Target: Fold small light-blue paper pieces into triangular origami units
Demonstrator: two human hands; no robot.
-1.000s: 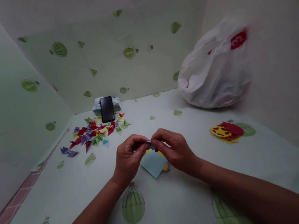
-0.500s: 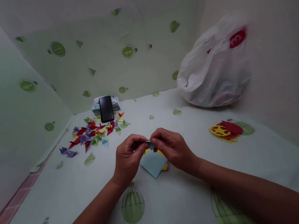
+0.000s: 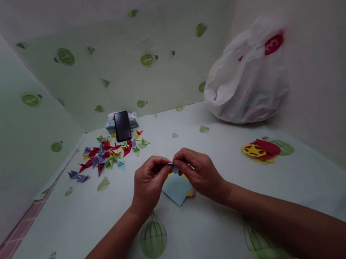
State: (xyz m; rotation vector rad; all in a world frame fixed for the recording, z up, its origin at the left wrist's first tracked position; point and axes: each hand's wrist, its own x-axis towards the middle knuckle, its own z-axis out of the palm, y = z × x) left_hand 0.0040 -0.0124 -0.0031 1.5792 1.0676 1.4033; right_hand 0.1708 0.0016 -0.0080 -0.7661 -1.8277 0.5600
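Between my fingertips is a small folded piece of light blue paper, mostly covered by the fingers. My left hand pinches its left side with thumb and forefinger. From the right, my right hand pinches it the same way, so the two hands nearly meet. Just below them, a light blue paper square lies on the table with one corner toward me. Yellow paper and a bit of purple show from under that square.
Several folded paper cranes in mixed colours lie at the back left. Behind them a phone leans on a tissue box. A stuffed white plastic bag stands at the back right, with red and yellow paper cut-outs in front.
Both hands keep almost the same pinch on the small blue paper. The whole view has shifted very slightly; nothing else has visibly moved.
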